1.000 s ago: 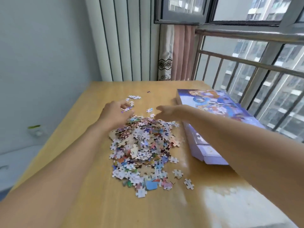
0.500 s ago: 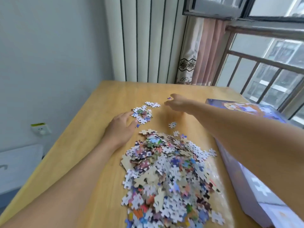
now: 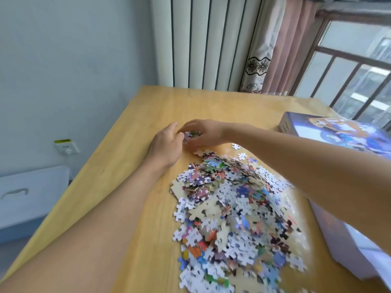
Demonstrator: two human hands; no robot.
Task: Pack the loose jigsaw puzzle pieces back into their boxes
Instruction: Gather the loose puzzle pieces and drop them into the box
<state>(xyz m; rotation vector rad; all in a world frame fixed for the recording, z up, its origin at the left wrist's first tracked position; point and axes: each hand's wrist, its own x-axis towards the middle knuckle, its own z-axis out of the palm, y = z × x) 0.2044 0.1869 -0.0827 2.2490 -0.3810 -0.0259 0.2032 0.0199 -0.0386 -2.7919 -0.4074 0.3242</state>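
Wooden table [image 3: 135, 157] carries everything: beyond the big puzzle pile [image 3: 230, 210], left hand [image 3: 167, 142] and right hand [image 3: 203, 132] cup together around a small cluster of pieces [image 3: 192, 135]. Right of the pile lies the purple box [image 3: 330, 127]; a wall socket [image 3: 66, 146] sits leftward.

A wooden table [image 3: 148, 115] with a light, glossy top is shown, its far edge set close to a white ribbed wall panel [image 3: 203, 39]. To the right of the panel, a cream curtain [image 3: 257, 60] with a dark floral lace pattern is seen beside a pink curtain [image 3: 289, 49]. A window with a metal railing [image 3: 355, 66] is seen at the far right, with buildings blurred beyond it. A pale grey-blue wall [image 3: 74, 49] is shown on the left, on which a white socket [image 3: 67, 146] topped with a yellow-green label is mounted. Below the socket, a white cabinet [image 3: 31, 197] with a curved handle is partly seen.
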